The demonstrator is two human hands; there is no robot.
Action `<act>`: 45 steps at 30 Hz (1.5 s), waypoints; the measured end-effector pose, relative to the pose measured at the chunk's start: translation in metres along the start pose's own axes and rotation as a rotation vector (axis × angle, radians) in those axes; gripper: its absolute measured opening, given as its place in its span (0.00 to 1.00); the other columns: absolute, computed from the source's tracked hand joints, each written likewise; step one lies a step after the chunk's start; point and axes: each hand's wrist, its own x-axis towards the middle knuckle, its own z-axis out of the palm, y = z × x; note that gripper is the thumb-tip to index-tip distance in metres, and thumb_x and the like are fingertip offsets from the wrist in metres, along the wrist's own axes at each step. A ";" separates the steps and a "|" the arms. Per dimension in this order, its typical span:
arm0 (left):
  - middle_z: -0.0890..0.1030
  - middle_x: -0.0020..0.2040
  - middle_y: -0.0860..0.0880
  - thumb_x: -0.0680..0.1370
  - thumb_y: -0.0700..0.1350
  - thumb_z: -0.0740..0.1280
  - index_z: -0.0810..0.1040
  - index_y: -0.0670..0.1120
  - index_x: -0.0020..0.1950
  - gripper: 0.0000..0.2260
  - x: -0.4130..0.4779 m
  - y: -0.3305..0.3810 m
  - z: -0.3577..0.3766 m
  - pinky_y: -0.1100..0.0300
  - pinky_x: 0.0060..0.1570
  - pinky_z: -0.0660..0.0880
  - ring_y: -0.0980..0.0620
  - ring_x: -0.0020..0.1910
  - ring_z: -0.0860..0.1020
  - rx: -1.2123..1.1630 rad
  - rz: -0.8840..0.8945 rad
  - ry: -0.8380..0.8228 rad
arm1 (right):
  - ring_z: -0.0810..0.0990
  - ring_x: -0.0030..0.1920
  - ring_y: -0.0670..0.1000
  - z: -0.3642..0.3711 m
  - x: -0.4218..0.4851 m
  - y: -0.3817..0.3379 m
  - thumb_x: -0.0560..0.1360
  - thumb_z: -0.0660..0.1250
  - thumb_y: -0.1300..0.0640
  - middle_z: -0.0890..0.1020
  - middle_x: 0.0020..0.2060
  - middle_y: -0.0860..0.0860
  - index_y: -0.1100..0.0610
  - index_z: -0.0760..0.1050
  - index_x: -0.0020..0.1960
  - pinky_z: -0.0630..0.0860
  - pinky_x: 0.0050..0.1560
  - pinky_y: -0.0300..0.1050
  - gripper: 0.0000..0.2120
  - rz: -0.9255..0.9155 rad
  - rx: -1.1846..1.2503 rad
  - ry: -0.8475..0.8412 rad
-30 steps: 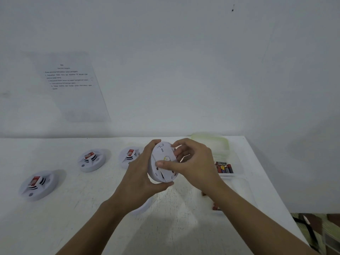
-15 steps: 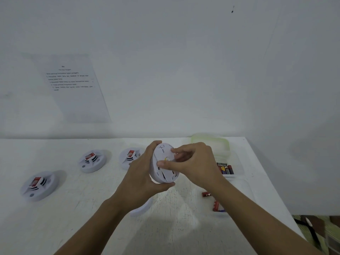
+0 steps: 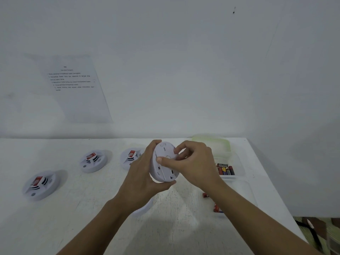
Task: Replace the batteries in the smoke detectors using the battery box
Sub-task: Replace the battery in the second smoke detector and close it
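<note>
Left hand point(image 3: 141, 181) wraps the rim of a white smoke detector point(image 3: 165, 168), held on edge above the desk point(image 3: 92, 218), while the right hand point(image 3: 198, 162) pinches its back cover, thumb pressed to the face. Freeing the cover likely goes best with the left grip firm and the twist kept flat. At right, a clear battery box point(image 3: 240, 162) holds mixed batteries point(image 3: 225, 171) crowded at its near end; red cells point(image 3: 205, 195) lie loose beside the right forearm.

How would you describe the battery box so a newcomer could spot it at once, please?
Start at the white table's far right corner, just right of the right hand. The battery box is the clear tub there, in front of a pale green plastic piece; it alone holds a cluster of batteries.
</note>
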 end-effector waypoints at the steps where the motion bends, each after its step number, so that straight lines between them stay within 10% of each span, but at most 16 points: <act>1: 0.73 0.60 0.61 0.70 0.36 0.78 0.65 0.50 0.69 0.34 0.000 -0.001 0.001 0.71 0.66 0.68 0.79 0.57 0.69 0.000 -0.012 0.012 | 0.81 0.31 0.40 0.000 0.000 -0.001 0.58 0.82 0.36 0.82 0.28 0.43 0.51 0.80 0.38 0.74 0.31 0.32 0.22 0.000 -0.004 0.007; 7: 0.72 0.58 0.65 0.66 0.41 0.82 0.66 0.51 0.69 0.38 -0.001 -0.001 0.001 0.86 0.52 0.63 0.80 0.59 0.67 0.052 0.064 0.055 | 0.81 0.31 0.42 0.007 0.002 0.000 0.59 0.81 0.36 0.82 0.29 0.44 0.51 0.79 0.36 0.79 0.34 0.38 0.21 0.026 0.004 0.026; 17: 0.71 0.66 0.54 0.69 0.33 0.79 0.64 0.48 0.70 0.36 0.004 -0.017 -0.010 0.60 0.68 0.68 0.80 0.59 0.68 0.030 -0.046 -0.028 | 0.87 0.43 0.51 0.006 0.001 0.004 0.66 0.78 0.38 0.85 0.46 0.47 0.46 0.81 0.53 0.85 0.46 0.52 0.20 0.089 0.252 -0.169; 23: 0.68 0.57 0.70 0.65 0.41 0.83 0.66 0.55 0.69 0.39 -0.001 -0.003 -0.012 0.83 0.47 0.68 0.78 0.56 0.69 0.173 0.056 -0.012 | 0.87 0.47 0.51 0.004 -0.006 -0.003 0.70 0.76 0.42 0.85 0.51 0.51 0.52 0.78 0.58 0.86 0.46 0.50 0.22 0.264 0.387 -0.255; 32: 0.70 0.71 0.61 0.68 0.42 0.81 0.68 0.53 0.73 0.37 -0.010 -0.020 -0.024 0.62 0.61 0.75 0.75 0.62 0.67 0.042 -0.104 -0.097 | 0.85 0.54 0.59 0.011 -0.015 0.003 0.79 0.66 0.58 0.85 0.53 0.56 0.58 0.81 0.59 0.82 0.55 0.61 0.11 0.371 0.703 -0.304; 37: 0.76 0.65 0.66 0.68 0.65 0.74 0.69 0.69 0.70 0.31 -0.015 -0.008 -0.039 0.56 0.56 0.81 0.59 0.63 0.77 -0.157 -0.204 -0.095 | 0.85 0.56 0.61 0.022 -0.022 0.001 0.81 0.60 0.64 0.85 0.55 0.58 0.58 0.75 0.65 0.82 0.51 0.57 0.13 0.353 0.926 -0.294; 45: 0.79 0.65 0.58 0.76 0.47 0.71 0.67 0.63 0.72 0.28 -0.032 0.009 -0.038 0.64 0.47 0.80 0.56 0.52 0.83 -0.392 -0.235 0.097 | 0.82 0.61 0.62 0.047 -0.023 -0.016 0.82 0.57 0.68 0.82 0.62 0.59 0.57 0.73 0.69 0.82 0.50 0.53 0.18 0.234 1.122 -0.320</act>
